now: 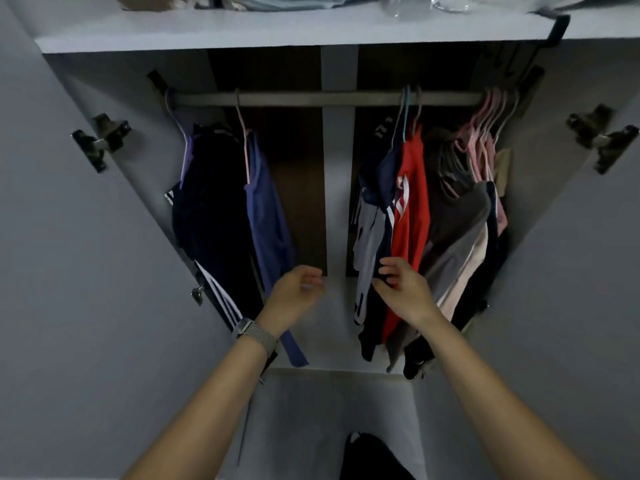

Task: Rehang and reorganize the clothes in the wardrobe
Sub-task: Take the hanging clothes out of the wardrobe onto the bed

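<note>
A grey rail [311, 98] runs across the open wardrobe. On its left hang a dark striped garment [211, 209] and a blue garment [268, 220] on a pink hanger. On its right hang a navy garment [384, 188], a red garment [410, 216], grey and pale clothes [457, 244] and several pink hangers [485, 133]. My left hand [294, 292], with a watch on its wrist, hovers in the gap between the two groups, fingers loosely curled, holding nothing. My right hand [403, 285] reaches to the lower edge of the navy and red garments; whether it pinches the cloth is unclear.
A white shelf [277, 32] above the rail carries folded items and plastic bags. Both doors stand open, with hinges at the left [100, 140] and right [602, 140]. A white divider strip [337, 168] runs down the back. A dark object [370, 459] lies at the bottom.
</note>
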